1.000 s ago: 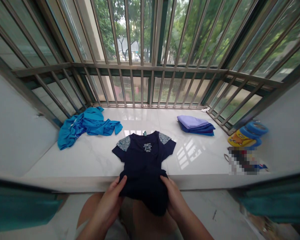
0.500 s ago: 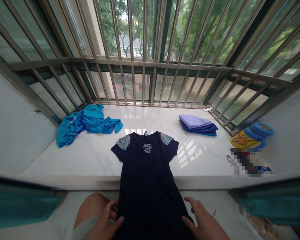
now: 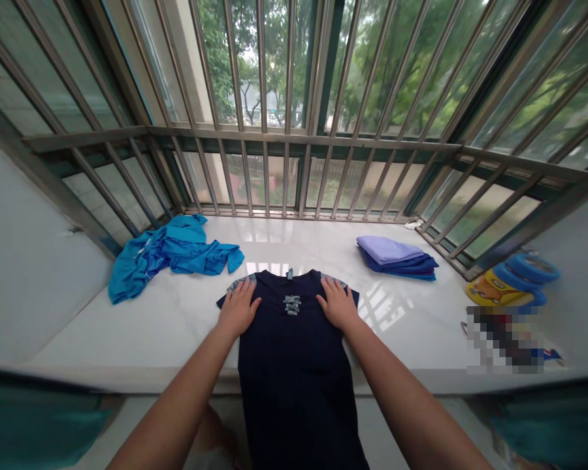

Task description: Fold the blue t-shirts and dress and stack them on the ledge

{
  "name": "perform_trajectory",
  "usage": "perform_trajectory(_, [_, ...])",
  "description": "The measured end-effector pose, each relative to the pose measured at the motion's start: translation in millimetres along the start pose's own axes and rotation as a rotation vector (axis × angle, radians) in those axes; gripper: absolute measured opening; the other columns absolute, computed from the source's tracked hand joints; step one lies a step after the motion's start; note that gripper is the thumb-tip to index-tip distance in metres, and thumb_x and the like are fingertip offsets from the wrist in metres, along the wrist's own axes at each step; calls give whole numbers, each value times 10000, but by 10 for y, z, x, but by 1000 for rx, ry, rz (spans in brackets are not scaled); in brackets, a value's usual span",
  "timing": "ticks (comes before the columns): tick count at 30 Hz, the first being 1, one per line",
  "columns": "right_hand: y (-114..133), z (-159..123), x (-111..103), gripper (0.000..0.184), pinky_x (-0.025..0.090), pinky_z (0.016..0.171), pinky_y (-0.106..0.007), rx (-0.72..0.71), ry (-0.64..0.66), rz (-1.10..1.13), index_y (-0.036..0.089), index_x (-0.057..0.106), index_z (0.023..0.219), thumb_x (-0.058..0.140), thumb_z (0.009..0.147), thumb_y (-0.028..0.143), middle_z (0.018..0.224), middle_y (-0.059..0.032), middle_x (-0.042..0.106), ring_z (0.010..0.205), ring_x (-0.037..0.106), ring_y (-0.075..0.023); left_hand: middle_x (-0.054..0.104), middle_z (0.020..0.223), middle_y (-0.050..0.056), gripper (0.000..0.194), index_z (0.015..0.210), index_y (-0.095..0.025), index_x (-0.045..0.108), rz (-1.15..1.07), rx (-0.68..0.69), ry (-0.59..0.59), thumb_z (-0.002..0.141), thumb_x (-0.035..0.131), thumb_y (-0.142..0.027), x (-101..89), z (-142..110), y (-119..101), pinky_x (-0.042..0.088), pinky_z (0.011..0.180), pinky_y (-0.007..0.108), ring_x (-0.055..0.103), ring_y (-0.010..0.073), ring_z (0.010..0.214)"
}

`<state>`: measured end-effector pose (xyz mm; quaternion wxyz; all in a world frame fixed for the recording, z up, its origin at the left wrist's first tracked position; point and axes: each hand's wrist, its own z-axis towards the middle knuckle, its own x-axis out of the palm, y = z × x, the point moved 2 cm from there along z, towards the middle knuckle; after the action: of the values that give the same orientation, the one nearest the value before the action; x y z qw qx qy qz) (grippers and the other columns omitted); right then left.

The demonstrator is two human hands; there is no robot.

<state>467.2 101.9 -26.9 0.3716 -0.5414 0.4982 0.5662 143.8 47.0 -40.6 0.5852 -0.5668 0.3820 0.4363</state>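
Note:
A dark navy short-sleeved dress [image 3: 296, 365] lies front up on the white marble sill [image 3: 176, 333], its lower part hanging over the front edge toward me. Small patterned bows decorate the chest, and patterned patches cover the shoulders. My left hand [image 3: 240, 305] rests flat on the left shoulder and sleeve, fingers stretched out. On the opposite shoulder lies my right hand [image 3: 339, 302], also flat with its fingers spread. Both palms press on the cloth without gripping it, and they hide much of the patterned patches.
Crumpled bright blue clothing [image 3: 176, 251] lies at the left of the sill. Folded purple and blue clothes [image 3: 394, 254] are stacked at the right. Beyond them stands a yellow and blue container [image 3: 507, 281], beside a blurred-out item [image 3: 507, 336]. Metal window bars [image 3: 298, 137] close off the back.
Both hands have moved forward from the lower sides of the dress up to its shoulders and now lie flat there. The view has shifted slightly.

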Motion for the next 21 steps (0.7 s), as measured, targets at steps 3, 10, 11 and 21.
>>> perform_trajectory(3, [-205, 213, 85, 703, 149, 1340, -613, 89, 9, -9, 257, 265, 1757, 310, 1131, 574, 1832, -73, 198, 1690, 176, -299, 403, 1757, 143, 584, 1636, -221, 499, 59, -25, -31, 1108, 393, -448, 64, 177, 230, 264, 1309, 670, 346, 375, 1635])
perform_trajectory(10, [-297, 280, 192, 706, 137, 1344, -610, 106, -43, -27, 263, 266, 1759, 284, 1128, 580, 1831, -58, 197, 1691, 173, -294, 655, 1408, 291, 567, 1410, -37, 648, 166, -315, -335, 1073, 440, -443, -138, 97, 552, 513, 1076, 552, 592, 416, 1328])
perform_trajectory(11, [-293, 279, 197, 707, 136, 1344, -613, 108, -46, -26, 262, 269, 1758, 287, 1126, 579, 1831, -56, 199, 1690, 175, -295, 666, 1356, 287, 577, 1363, -45, 676, 200, -368, -330, 1056, 476, -491, -192, 78, 575, 536, 1016, 558, 601, 435, 1278])
perform_trajectory(21, [-283, 273, 192, 713, 140, 1339, -636, 111, -45, -11, 256, 269, 1759, 296, 1117, 564, 1830, -41, 198, 1688, 173, -309, 797, 1028, 164, 365, 1191, -168, 676, -63, -342, -170, 1092, 371, -343, -532, 291, 87, 555, 824, 405, 764, 333, 961])
